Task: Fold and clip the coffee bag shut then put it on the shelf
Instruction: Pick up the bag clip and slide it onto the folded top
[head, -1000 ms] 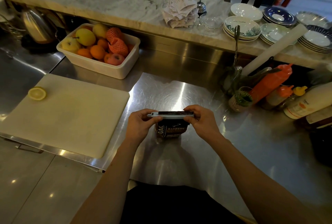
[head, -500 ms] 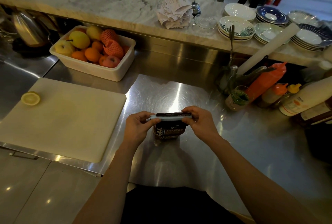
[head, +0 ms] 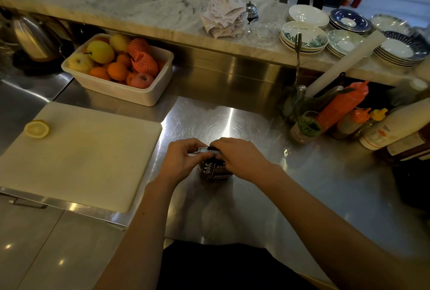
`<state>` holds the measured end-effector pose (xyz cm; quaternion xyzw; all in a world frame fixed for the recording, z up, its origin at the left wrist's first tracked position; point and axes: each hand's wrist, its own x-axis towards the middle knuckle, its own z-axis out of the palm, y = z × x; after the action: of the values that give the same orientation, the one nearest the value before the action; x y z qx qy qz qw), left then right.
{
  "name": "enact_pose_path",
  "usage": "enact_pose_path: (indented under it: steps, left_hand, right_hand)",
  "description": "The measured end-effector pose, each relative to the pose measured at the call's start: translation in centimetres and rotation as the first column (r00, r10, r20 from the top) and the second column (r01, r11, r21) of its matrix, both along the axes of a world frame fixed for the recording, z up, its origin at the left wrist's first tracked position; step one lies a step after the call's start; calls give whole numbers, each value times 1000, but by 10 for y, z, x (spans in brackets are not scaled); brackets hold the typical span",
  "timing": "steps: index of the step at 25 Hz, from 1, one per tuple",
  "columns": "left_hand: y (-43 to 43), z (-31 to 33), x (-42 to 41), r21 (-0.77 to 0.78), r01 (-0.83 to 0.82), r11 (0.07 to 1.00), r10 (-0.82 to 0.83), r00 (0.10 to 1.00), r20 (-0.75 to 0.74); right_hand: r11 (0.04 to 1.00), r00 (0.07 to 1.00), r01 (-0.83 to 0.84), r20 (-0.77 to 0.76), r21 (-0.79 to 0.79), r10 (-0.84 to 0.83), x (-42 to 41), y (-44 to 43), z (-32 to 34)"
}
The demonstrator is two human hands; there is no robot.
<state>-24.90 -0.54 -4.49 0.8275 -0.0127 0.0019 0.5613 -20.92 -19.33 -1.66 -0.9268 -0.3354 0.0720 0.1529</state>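
Note:
A small dark coffee bag point(head: 213, 171) with white lettering stands upright on the steel counter point(head: 244, 201), right in front of me. Across its folded top lies a pale grey bar clip point(head: 204, 150). My left hand point(head: 183, 159) pinches the clip's left end. My right hand point(head: 239, 158) covers the rest of the clip and the bag's top right corner, hiding most of both. Only the bag's lower front shows between my hands.
A white cutting board point(head: 79, 157) with half a lemon point(head: 36, 128) lies to the left. Behind it stands a tub of fruit point(head: 118, 68). Sauce bottles point(head: 342, 110) and a jar point(head: 304, 127) crowd the right. Stacked plates point(head: 304, 36) and receipts point(head: 223, 17) sit on the marble ledge.
My hands have drawn together over the clip: the right hand slid left along the bag's top and now covers most of it. The bag stays in place.

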Motion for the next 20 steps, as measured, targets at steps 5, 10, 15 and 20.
enact_pose_path:
  steps: [5, 10, 15, 20]
  left_hand:
    - [4, -4, -4, 17, -41, 999, 41, 999, 9]
    - [5, -12, -9, -53, -70, 996, 70, 998, -9]
    - [9, -16, -8, -74, -73, 995, 74, 997, 8]
    - [10, -17, -9, -82, -71, 994, 73, 997, 14]
  right_hand:
    - [998, 999, 52, -13, 33, -52, -6, 8, -3]
    - [994, 992, 104, -78, 27, -102, -3, -9, -4]
    - [994, 989, 88, -123, 59, -81, -2, -18, -8]
    - [968, 964, 184, -224, 172, -144, 1, -34, -11]
